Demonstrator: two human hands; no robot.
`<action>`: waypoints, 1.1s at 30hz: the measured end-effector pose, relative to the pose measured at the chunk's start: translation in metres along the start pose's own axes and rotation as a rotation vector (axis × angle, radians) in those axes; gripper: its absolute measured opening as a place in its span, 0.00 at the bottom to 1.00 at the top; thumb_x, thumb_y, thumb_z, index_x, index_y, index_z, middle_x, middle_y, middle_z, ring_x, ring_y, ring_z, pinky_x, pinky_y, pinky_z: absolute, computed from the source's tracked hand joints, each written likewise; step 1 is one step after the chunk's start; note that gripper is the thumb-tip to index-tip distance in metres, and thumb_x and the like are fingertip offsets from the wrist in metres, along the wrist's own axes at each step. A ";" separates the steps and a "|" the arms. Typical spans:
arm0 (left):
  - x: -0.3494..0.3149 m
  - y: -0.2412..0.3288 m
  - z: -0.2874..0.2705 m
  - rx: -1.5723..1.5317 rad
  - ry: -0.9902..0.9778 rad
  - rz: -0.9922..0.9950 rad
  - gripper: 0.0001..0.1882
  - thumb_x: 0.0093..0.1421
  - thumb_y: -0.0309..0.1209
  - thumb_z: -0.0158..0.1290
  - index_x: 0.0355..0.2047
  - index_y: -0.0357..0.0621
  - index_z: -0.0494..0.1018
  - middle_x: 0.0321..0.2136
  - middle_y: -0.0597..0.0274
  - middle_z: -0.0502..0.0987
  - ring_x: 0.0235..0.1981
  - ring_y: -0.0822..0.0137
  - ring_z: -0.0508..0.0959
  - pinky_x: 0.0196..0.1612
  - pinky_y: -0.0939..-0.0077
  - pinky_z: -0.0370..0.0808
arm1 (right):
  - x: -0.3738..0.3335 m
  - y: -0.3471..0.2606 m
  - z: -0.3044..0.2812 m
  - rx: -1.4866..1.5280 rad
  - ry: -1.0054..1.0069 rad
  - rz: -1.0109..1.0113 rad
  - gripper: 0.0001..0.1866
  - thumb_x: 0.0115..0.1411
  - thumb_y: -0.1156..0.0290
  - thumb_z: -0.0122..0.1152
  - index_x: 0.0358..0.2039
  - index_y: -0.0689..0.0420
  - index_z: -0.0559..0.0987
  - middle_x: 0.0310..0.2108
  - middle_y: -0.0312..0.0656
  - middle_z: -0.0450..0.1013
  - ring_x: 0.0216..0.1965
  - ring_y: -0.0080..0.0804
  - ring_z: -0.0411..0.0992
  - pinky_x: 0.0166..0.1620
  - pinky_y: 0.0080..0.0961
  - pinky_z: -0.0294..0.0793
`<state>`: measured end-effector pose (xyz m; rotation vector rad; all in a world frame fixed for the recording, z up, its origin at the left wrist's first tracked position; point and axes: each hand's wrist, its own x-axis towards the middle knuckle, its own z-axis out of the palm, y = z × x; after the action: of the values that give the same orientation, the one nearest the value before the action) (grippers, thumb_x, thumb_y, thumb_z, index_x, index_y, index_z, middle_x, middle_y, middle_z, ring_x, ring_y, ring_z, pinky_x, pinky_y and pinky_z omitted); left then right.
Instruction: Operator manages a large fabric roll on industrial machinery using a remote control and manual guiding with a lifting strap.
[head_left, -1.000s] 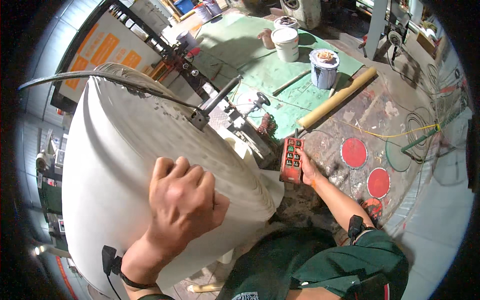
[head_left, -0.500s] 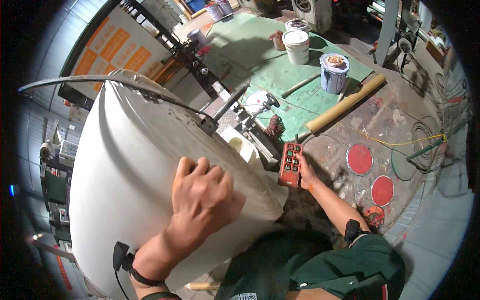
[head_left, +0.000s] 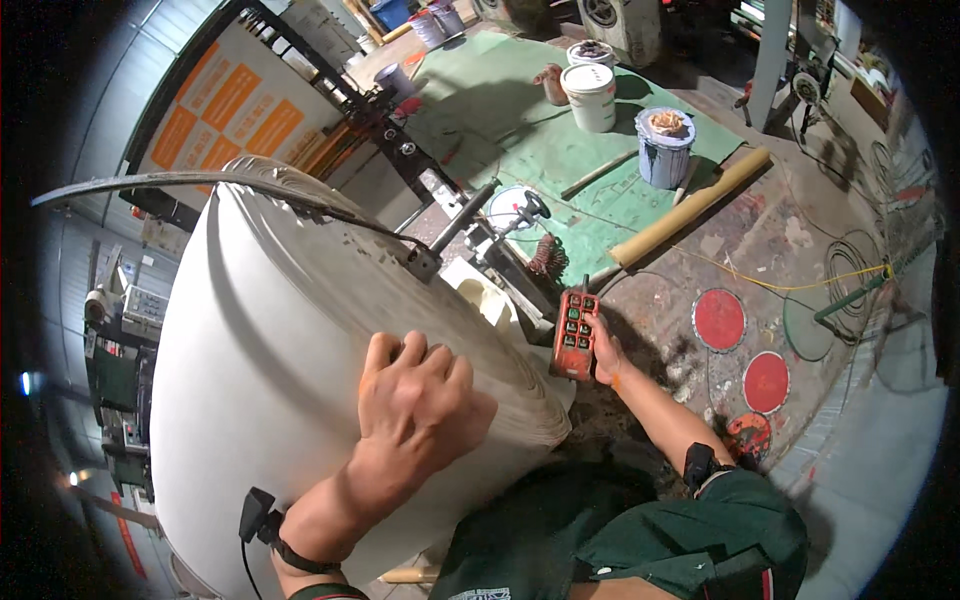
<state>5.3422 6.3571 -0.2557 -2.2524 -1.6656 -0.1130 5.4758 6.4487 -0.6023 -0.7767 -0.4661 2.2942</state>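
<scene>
A large white roll of sheet material (head_left: pixel 270 370), its layered end turned to the right, fills the space in front of me. My left hand (head_left: pixel 425 395) is closed in a fist over the roll, near its layered end; the inside of the fist is hidden, and I cannot tell whether it touches the sheet. To the right of the roll, my right hand (head_left: pixel 606 350) grips a red handheld remote control (head_left: pixel 573 335) with two columns of buttons facing up. Its thumb lies along the buttons' right side.
A curved dark bar (head_left: pixel 150 183) crosses the roll's far end. Beyond stand a machine arm with a handwheel (head_left: pixel 535 205), a green floor sheet (head_left: pixel 480 100), a white bucket (head_left: pixel 590 100) and a paint-streaked bucket (head_left: pixel 665 150). A brown tube (head_left: pixel 690 207) lies at the right.
The roll appears slightly lower and further right in view. My left fist has shifted a little right and down. The remote control has tilted slightly, staying in my right hand.
</scene>
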 end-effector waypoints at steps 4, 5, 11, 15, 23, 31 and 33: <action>0.004 0.000 -0.004 -0.011 -0.033 0.011 0.08 0.33 0.28 0.54 0.11 0.45 0.64 0.14 0.62 0.67 0.21 0.63 0.67 0.35 0.68 0.63 | 0.000 0.010 -0.021 0.022 0.022 0.048 0.22 0.66 0.48 0.44 0.47 0.51 0.75 0.39 0.35 0.77 0.39 0.28 0.77 0.45 0.31 0.77; 0.002 0.000 -0.002 -0.010 -0.029 0.009 0.08 0.33 0.28 0.54 0.11 0.45 0.64 0.14 0.62 0.67 0.21 0.63 0.67 0.35 0.68 0.63 | 0.001 0.009 -0.021 0.050 -0.013 0.051 0.23 0.65 0.48 0.45 0.46 0.52 0.76 0.39 0.36 0.78 0.39 0.28 0.77 0.45 0.31 0.77; -0.002 0.003 0.008 -0.021 -0.001 0.033 0.08 0.34 0.28 0.53 0.10 0.45 0.64 0.13 0.63 0.66 0.21 0.63 0.66 0.35 0.68 0.63 | 0.002 0.014 -0.028 0.071 -0.005 0.035 0.23 0.65 0.49 0.46 0.46 0.53 0.76 0.39 0.38 0.78 0.38 0.29 0.78 0.45 0.31 0.78; -0.006 0.002 0.008 0.015 -0.043 0.022 0.09 0.36 0.30 0.55 0.12 0.45 0.65 0.15 0.63 0.67 0.23 0.63 0.68 0.36 0.68 0.63 | 0.001 0.024 -0.036 0.057 0.029 0.025 0.21 0.65 0.50 0.46 0.46 0.52 0.76 0.38 0.36 0.78 0.38 0.27 0.78 0.45 0.30 0.77; -0.016 -0.005 0.033 -0.036 0.010 0.032 0.09 0.36 0.29 0.54 0.11 0.45 0.64 0.14 0.62 0.66 0.24 0.62 0.68 0.35 0.67 0.63 | 0.005 0.045 -0.055 0.096 0.136 -0.018 0.18 0.66 0.53 0.47 0.46 0.49 0.76 0.38 0.34 0.77 0.37 0.27 0.77 0.44 0.30 0.76; -0.026 -0.012 0.041 -0.068 0.048 0.043 0.09 0.35 0.28 0.54 0.11 0.43 0.64 0.14 0.61 0.65 0.22 0.62 0.67 0.35 0.66 0.64 | 0.010 0.052 -0.068 0.016 0.171 -0.045 0.21 0.63 0.47 0.50 0.48 0.48 0.74 0.38 0.33 0.76 0.40 0.26 0.75 0.44 0.30 0.74; -0.029 -0.013 0.041 -0.064 0.064 0.035 0.09 0.35 0.28 0.54 0.11 0.43 0.63 0.14 0.61 0.65 0.22 0.62 0.67 0.34 0.66 0.63 | 0.013 0.051 -0.066 -0.013 0.187 -0.061 0.22 0.62 0.47 0.50 0.47 0.49 0.75 0.37 0.33 0.76 0.39 0.26 0.75 0.44 0.30 0.74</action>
<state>5.3155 6.3469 -0.2994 -2.2981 -1.6111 -0.2297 5.4861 6.4283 -0.6834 -0.9605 -0.4139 2.1397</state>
